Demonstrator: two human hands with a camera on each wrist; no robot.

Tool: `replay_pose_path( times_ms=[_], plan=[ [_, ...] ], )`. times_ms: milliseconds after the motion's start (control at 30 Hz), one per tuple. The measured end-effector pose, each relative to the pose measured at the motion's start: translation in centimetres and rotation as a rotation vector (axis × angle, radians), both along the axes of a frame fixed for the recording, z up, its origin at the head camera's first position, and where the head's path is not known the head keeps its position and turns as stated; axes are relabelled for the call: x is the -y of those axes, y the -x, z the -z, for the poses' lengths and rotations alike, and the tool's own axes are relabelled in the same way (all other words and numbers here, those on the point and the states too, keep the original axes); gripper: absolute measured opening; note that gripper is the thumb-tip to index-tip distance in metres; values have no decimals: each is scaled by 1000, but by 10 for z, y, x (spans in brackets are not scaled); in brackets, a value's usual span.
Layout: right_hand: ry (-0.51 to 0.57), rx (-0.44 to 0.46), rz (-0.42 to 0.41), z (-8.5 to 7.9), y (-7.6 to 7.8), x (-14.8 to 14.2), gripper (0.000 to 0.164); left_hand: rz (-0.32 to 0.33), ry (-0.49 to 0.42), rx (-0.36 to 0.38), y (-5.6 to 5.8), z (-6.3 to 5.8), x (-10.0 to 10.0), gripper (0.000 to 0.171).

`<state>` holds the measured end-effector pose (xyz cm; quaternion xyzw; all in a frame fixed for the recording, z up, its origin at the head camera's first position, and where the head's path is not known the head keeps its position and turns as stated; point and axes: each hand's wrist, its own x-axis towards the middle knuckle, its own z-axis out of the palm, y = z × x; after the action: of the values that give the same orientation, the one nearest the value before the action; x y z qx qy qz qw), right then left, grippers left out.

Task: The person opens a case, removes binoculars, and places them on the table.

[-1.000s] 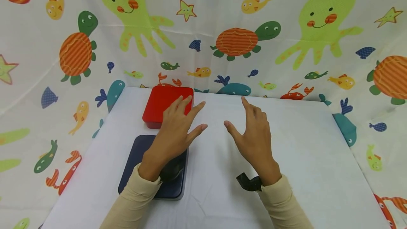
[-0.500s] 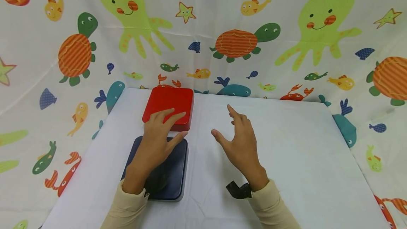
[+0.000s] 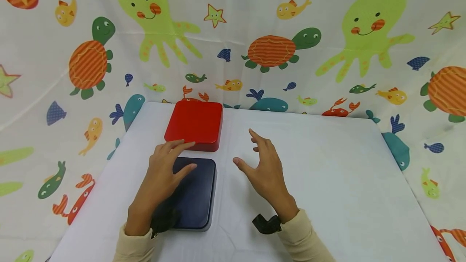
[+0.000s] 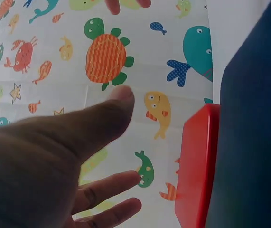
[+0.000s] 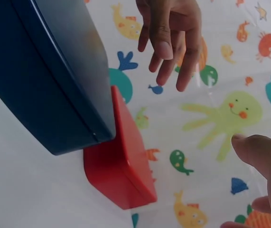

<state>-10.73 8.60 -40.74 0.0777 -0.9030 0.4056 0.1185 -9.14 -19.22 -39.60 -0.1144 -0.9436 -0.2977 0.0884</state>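
On the left of the white table lies a dark blue rectangular tin (image 3: 198,193), its lid facing up. Just behind it sits a red square tin (image 3: 196,122) with rounded corners. My left hand (image 3: 164,169) hovers over the blue tin, fingers spread and lightly bent, holding nothing; it hides the tin's left part. To the right of the blue tin, my right hand (image 3: 263,169) hangs above the tabletop with thumb and fingers apart and nothing in its grasp. In the right wrist view the blue tin (image 5: 45,71) stands in front of the red tin (image 5: 121,166).
A white cloth covers the table (image 3: 327,181). Behind and at both sides hangs a white curtain (image 3: 233,31) printed with sea animals. Each wrist wears a black strap (image 3: 267,224) below a beige sleeve (image 3: 306,237).
Both hands have drawn back toward the body and shifted left, the left one from partly over the red tin to above the blue tin. The tins have not moved.
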Motion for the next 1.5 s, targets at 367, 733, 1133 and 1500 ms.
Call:
replay_pose_path(
  times_ms=[367,733,1133,1500],
  plan=[
    [113,85,-89,17,-8,9,88,-41,-64,51,-11,17,28,71],
    [225,199,-190,37,-22,22,91,-130,-65,91,-27,28,60,77],
    [267,291,-273,57,-29,37,92,-202,-81,271,-38,42,81,86],
    [304,383,-305,68,-35,47,92,-171,-99,261,-41,53,89,81]
  ],
)
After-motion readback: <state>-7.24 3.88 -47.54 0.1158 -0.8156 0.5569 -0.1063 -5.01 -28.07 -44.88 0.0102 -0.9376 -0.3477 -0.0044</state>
